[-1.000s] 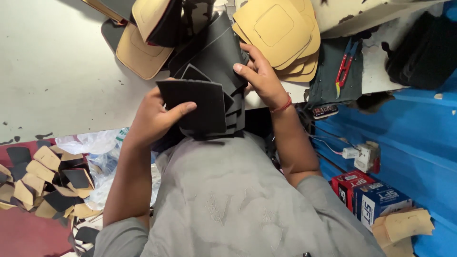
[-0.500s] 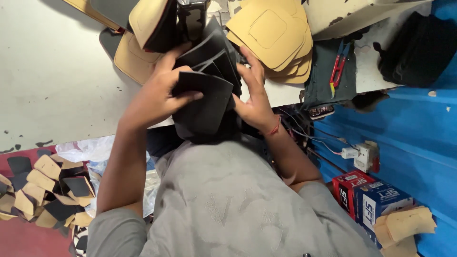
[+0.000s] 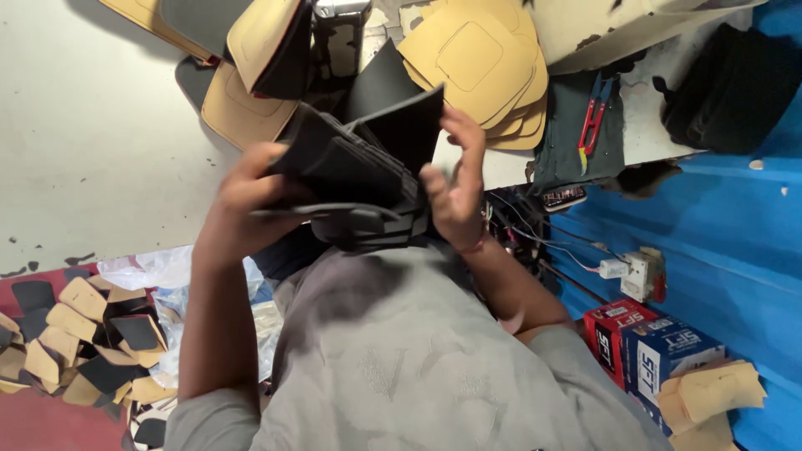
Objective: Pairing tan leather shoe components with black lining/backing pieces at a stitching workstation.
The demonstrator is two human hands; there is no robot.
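I hold a stack of black cut leather pieces (image 3: 359,171) close in front of me, fanned out and tilted. My left hand (image 3: 242,209) grips the stack from the left side, fingers wrapped over its edge. My right hand (image 3: 455,188) supports the right side, fingers spread against the back pieces. Both hands touch the same stack.
Tan padded pieces (image 3: 480,58) are piled on the white worktable (image 3: 92,142) beyond my hands. Red snips (image 3: 593,121) lie on a dark cloth. A heap of tan and black offcuts (image 3: 83,342) lies at lower left. Red and blue boxes (image 3: 647,351) and a wall socket (image 3: 643,276) stand by the blue wall.
The stack has risen and tipped towards me, fanning open. My left hand slid from on top of the stack to its left edge; my right hand moved up behind it.
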